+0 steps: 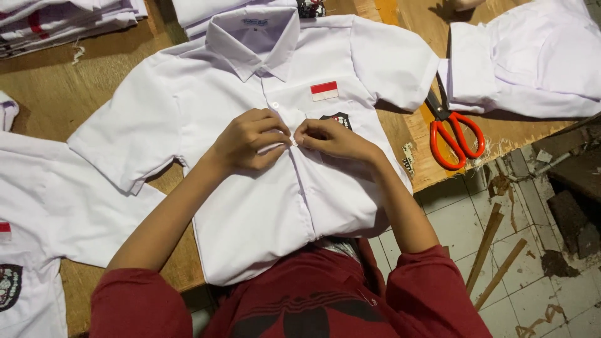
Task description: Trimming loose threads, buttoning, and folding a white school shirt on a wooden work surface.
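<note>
A white short-sleeved shirt (pixel 188 106) lies face up on the wooden table (pixel 56 94), collar away from me. A red-and-white patch (pixel 323 91) sits on its chest above a dark badge. My left hand (pixel 250 141) and my right hand (pixel 332 139) meet at the front placket, mid-chest. Both pinch the fabric edges around a small button between the fingertips. My dark red sleeves show at the bottom of the view.
Orange-handled scissors (pixel 454 131) lie at the table's right edge. More white shirts lie at the left (pixel 56 206), top right (pixel 532 62) and stacked at top left (pixel 56 22). Beyond the right edge is a tiled floor with wooden sticks (pixel 488 250).
</note>
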